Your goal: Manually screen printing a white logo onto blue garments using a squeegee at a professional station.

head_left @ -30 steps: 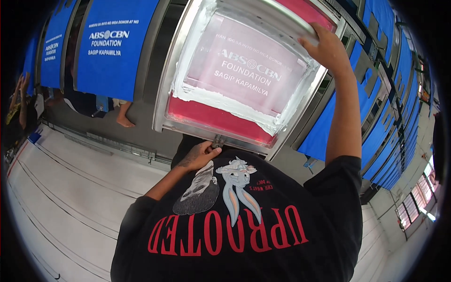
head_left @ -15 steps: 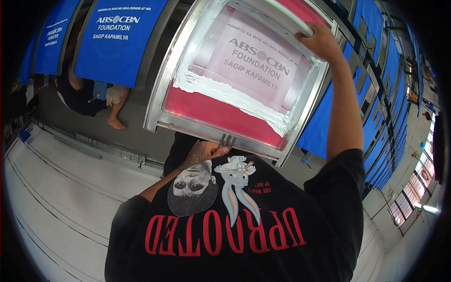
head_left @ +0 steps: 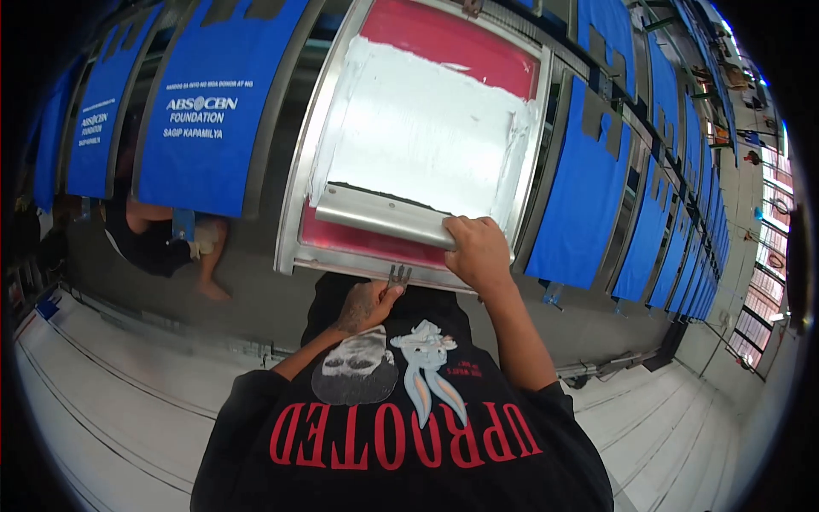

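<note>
Lots of white paste (head_left: 426, 128) is sitting just beyond the right grip (head_left: 484, 256), which is clasping one end of a metal squeegee (head_left: 384, 218) that's stretching off to its left. Left grip (head_left: 367, 305) is pinching a little metal bracket (head_left: 398, 275) beside the screen frame (head_left: 341, 261).

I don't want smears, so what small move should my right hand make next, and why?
Perhaps lift the long silver metal squeegee with your right hand: it's already by the near glossy red strip, and thick white paste spreads beyond it.
</note>
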Available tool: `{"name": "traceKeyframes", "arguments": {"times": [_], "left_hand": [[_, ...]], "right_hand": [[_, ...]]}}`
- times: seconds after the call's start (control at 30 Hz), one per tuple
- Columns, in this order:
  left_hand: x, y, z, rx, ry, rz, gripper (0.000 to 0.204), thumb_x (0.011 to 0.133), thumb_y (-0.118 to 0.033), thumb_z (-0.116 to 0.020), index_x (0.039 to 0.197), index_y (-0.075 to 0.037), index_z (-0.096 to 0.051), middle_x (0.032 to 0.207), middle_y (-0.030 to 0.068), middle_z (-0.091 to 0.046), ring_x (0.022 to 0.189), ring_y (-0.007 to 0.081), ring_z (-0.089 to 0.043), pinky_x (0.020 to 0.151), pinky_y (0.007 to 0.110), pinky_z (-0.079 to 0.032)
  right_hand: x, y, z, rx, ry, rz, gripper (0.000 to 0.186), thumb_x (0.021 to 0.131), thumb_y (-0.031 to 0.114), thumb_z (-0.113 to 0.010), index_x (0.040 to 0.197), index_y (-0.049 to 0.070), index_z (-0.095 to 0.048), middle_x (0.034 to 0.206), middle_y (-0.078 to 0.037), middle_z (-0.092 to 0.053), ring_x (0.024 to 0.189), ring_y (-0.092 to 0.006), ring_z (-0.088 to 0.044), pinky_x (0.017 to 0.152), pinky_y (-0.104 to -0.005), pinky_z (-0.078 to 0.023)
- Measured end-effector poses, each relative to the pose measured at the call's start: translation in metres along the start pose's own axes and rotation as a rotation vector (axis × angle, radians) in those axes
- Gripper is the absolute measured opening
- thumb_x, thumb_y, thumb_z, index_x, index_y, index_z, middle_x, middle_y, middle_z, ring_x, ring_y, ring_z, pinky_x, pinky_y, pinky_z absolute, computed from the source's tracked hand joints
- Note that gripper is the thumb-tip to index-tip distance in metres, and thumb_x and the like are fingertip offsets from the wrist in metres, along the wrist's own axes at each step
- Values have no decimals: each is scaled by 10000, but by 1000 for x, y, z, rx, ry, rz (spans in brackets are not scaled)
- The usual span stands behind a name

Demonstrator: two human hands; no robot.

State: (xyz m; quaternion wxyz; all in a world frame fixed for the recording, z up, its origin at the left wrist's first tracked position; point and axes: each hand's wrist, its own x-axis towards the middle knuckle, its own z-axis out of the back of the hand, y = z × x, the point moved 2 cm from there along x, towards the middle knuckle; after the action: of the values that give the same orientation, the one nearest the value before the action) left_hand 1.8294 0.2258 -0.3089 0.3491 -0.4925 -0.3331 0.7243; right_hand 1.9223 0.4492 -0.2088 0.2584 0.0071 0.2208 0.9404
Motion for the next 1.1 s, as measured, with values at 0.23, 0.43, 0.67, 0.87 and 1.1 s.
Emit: {"name": "traceKeyframes", "arguments": {"times": [0.23,0.43,0.67,0.87,1.1], "left_hand": [[-2,-17,8,167,-41,1,498,958,-445,-586,688,-27,-589,506,141,-506,467,306,-566,471,417,-412],[5,-34,104,392,-818,-15,214,856,-222,-758,813,-58,-629,674,92,-582,598,248,-593,574,397,-480],[60,31,185,185,-768,367,611,995,-551,-481,978,35,-654,839,46,-603,860,118,-514,776,289,-449],[13,4,129,249,-796,354,572,983,-515,-509,894,36,-634,726,55,-581,694,152,-513,658,363,-436],[44,-103,-11,-83,-534,79,436,914,-432,-643,1032,-14,-689,869,184,-714,815,295,-703,736,396,-532]], "right_hand": [[24,-46,35,290,-25,-489,331,826,250,-720,1080,45,-667,877,-230,-686,761,-384,-659,724,-424,-521],[22,-164,40,811,18,-646,419,926,333,-671,1135,-28,-633,855,-147,-693,753,-232,-667,705,-369,-538],[10,-207,-2,1372,125,-734,459,928,366,-686,1134,-40,-630,979,-114,-687,833,-172,-657,751,-322,-542],[-32,-211,37,1299,-48,-722,455,932,369,-665,1160,-23,-624,994,-112,-693,842,-174,-678,745,-306,-550],[-194,-299,95,1434,-490,-904,518,957,355,-609,1286,-38,-536,1147,-163,-656,1003,-269,-660,886,-412,-536]]}}
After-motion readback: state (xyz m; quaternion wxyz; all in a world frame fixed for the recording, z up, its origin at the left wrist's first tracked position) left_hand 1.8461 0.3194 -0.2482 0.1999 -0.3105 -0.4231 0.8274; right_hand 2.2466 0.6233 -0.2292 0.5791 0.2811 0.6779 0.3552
